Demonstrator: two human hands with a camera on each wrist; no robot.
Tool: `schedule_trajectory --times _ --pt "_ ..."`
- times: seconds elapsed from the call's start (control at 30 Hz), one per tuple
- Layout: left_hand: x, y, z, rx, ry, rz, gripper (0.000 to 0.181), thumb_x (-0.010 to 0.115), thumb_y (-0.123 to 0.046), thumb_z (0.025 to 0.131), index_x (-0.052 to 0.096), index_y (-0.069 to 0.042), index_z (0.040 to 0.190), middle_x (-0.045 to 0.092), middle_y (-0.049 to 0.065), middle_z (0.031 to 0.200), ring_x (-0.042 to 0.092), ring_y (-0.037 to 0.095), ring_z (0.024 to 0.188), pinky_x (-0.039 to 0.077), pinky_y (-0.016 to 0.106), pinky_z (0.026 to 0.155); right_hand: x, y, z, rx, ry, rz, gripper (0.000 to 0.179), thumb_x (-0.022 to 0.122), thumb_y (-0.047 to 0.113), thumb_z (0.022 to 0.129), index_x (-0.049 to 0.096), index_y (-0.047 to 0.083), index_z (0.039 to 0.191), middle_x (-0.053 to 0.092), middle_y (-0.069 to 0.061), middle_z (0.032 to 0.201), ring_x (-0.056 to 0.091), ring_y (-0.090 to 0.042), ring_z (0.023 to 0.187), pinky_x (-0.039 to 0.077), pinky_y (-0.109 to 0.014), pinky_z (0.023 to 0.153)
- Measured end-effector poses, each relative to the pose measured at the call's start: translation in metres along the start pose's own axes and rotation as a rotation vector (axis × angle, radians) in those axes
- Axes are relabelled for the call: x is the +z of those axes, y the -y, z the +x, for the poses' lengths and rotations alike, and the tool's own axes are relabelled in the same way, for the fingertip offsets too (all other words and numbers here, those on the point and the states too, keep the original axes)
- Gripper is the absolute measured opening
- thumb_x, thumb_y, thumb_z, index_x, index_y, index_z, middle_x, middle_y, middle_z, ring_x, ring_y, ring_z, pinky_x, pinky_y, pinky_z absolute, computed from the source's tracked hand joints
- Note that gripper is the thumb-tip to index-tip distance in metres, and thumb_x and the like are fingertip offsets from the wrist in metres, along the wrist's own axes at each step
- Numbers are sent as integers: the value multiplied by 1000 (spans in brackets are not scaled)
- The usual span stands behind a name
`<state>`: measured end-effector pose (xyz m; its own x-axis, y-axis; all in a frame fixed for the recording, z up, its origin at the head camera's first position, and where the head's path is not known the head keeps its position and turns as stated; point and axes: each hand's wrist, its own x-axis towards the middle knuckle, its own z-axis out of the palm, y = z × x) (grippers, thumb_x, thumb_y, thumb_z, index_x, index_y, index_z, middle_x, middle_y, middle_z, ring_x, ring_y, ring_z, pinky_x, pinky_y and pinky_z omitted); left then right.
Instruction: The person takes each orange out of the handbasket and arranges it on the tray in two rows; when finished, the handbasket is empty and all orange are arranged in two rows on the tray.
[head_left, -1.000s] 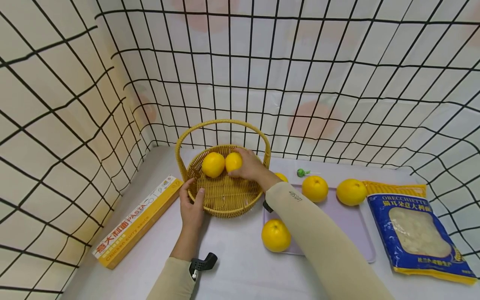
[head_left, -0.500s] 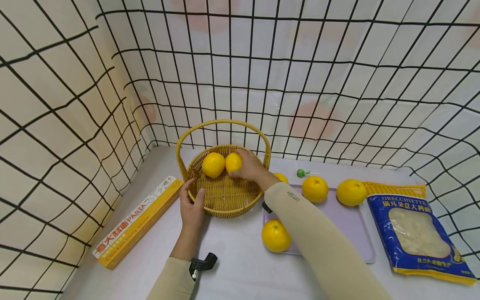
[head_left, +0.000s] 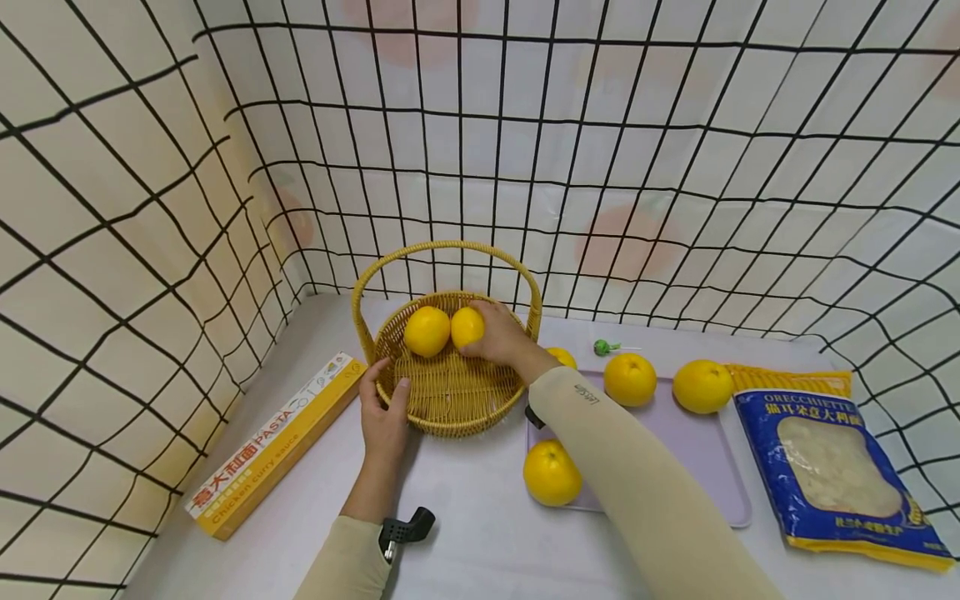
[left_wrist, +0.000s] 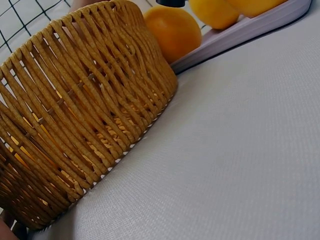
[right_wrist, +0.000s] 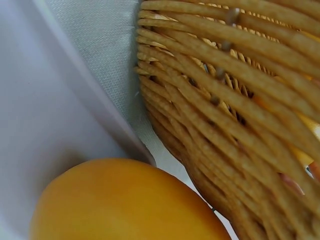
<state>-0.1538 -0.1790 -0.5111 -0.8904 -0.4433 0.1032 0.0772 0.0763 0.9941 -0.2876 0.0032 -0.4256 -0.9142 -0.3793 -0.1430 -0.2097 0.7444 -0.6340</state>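
A wicker basket (head_left: 448, 428) with a tall arched handle stands on the table in the head view. My left hand (head_left: 384, 425) holds its left rim, thumb and fingers at the edge. Inside, at the back, my right hand (head_left: 502, 335) grips an orange (head_left: 467, 326), partly hidden by that hand. A second orange (head_left: 427, 331) lies against it on the left. The left wrist view shows the basket's woven side (left_wrist: 85, 100) resting on the cloth. In the right wrist view, the basket wall (right_wrist: 225, 100) rises beside an orange (right_wrist: 125, 202) outside it.
Right of the basket, a lilac tray (head_left: 697, 467) bears several oranges (head_left: 630, 379), partly covered by my right sleeve. A blue orecchiette bag (head_left: 832, 467) lies beyond it. On the left is a long pasta box (head_left: 277, 446). A small green lollipop-like item (head_left: 603, 347) lies behind the tray; black mesh surrounds the table.
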Motion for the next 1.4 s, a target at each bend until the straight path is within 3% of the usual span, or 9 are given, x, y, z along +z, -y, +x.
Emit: schedule_trajectory --times 0.6,0.97,1.07,1.3,1.4 --pt "0 -2 -1 19 -4 7 47 59 -23 102 46 -14 146 35 8 159 29 32 153 25 58 123 3 -5 4 -4 -25 -1 87 82 27 86 35 20 158 33 -16 160 46 -36 139 41 -54 114" --pt "0 -2 0 -9 1 0 47 58 -22 102 45 -14 147 34 6 161 27 29 153 23 55 125 -3 2 -1 12 -8 -18 85 81 28 87 35 21 158 33 -16 158 49 -38 135 45 -55 111" --pt "0 -8 -1 -21 5 -2 47 57 -20 103 44 -12 148 32 9 162 26 31 154 22 55 125 -6 6 -4 5 -7 -21 85 80 28 87 35 22 158 33 -17 158 49 -39 134 45 -56 110" --pt "0 -37 -12 -28 20 10 47 54 -17 103 42 -6 147 31 17 161 25 37 154 22 58 125 -10 15 -13 -13 -16 -25 86 80 27 86 35 23 158 32 -17 157 52 -38 130 47 -55 107" --pt "0 -40 -14 -30 18 18 48 54 -18 103 41 -5 148 30 17 162 24 38 154 20 60 125 -12 19 -16 -31 -25 -16 87 80 27 85 33 23 159 33 -17 156 52 -37 129 47 -54 107"
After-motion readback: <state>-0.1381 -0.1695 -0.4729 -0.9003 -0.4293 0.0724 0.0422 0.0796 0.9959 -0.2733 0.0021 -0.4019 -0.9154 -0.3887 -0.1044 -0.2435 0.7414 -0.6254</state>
